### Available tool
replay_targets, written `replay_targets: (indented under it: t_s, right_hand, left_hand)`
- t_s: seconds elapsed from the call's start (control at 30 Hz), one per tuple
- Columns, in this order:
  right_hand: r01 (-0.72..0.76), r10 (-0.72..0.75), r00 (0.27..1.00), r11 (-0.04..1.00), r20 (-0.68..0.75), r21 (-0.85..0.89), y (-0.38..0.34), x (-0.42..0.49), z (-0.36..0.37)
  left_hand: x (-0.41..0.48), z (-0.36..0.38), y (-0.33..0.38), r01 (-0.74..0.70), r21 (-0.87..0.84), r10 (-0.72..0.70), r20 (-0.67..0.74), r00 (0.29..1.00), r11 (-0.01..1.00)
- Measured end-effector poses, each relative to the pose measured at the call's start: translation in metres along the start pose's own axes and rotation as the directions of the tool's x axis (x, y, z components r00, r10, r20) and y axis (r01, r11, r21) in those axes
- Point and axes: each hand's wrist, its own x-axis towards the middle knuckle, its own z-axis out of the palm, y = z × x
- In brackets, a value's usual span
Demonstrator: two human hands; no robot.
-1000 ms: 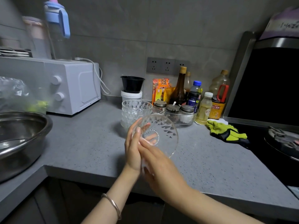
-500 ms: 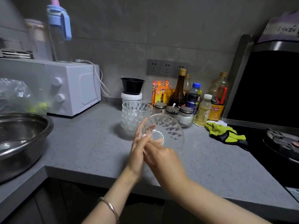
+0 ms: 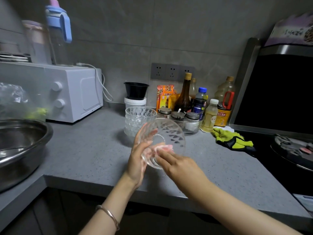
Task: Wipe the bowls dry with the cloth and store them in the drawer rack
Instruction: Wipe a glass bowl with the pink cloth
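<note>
I hold a clear cut-glass bowl (image 3: 171, 133) above the grey counter (image 3: 93, 150), tilted with its base toward me. My left hand (image 3: 138, 160) grips its left rim from outside. My right hand (image 3: 181, 167) reaches in from the lower right, its fingers pressing a pale wad, the cloth (image 3: 165, 147), against the inside; it shows only blurred through the glass. A stack of matching glass bowls (image 3: 140, 116) stands just behind. No drawer rack is in view.
A steel basin (image 3: 20, 146) sits at the left and a white microwave (image 3: 72, 92) behind it. Bottles and a glass dish of spice jars (image 3: 191, 124) line the back wall. Yellow-green gloves (image 3: 232, 138) lie beside the black stove (image 3: 294, 150) at the right.
The bowl has turned in my hands and moved slightly right. My right hand has slid from below the bowl to its lower right, and the cloth has shifted inside the bowl.
</note>
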Motion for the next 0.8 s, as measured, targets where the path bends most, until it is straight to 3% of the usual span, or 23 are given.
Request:
replay_targets:
  t_s: [0.07,0.13,0.2,0.3,0.4,0.47,0.6,0.7,0.73,0.8]
  right_hand:
    - [-0.189,0.186,0.982,0.964,0.035,0.189,-0.013,0.009,0.006]
    - [-0.271,0.266,0.962,0.920,0.056,0.284,-0.021,0.011,0.010]
    - [-0.151,0.141,0.988,0.952,0.055,0.265,-0.016,0.005,0.007]
    - [0.185,-0.196,0.973,0.978,0.121,0.100,0.016,-0.011,-0.006]
    - [0.285,-0.286,0.943,0.958,0.171,0.028,0.041,-0.016,-0.009]
    - [0.262,-0.255,0.955,0.965,0.154,-0.023,0.038,-0.014,-0.004]
    - [0.096,-0.095,0.994,0.995,0.046,-0.018,0.014,-0.005,0.003]
    - [-0.182,0.179,0.983,0.971,0.033,0.157,-0.010,0.004,0.011]
    - [-0.217,0.213,0.976,0.946,0.041,0.241,-0.017,0.006,0.013]
    - [-0.160,0.151,0.987,0.917,0.053,0.365,-0.015,0.001,0.012]
  left_hand:
    - [-0.003,0.012,-0.012,-0.013,-0.085,0.008,-0.055,0.998,0.996]
    - [-0.005,0.020,-0.018,-0.002,-0.094,-0.007,-0.096,0.995,0.996]
    - [-0.004,0.015,-0.013,0.011,-0.036,-0.015,-0.110,0.994,0.999]
    - [0.005,-0.006,0.005,0.058,0.192,-0.059,-0.002,0.998,0.980]
    - [0.010,-0.015,0.017,0.164,0.304,-0.198,0.085,0.977,0.938]
    - [0.008,-0.014,0.016,0.187,0.240,-0.209,0.072,0.975,0.953]
    - [0.003,-0.001,0.010,0.052,0.115,-0.051,-0.005,0.999,0.992]
    - [0.000,0.013,0.000,-0.015,0.092,0.021,-0.066,0.998,0.996]
    - [0.001,0.015,-0.001,-0.012,0.081,0.019,-0.083,0.996,0.997]
    - [0.003,0.012,0.003,0.018,0.116,-0.006,-0.102,0.995,0.993]
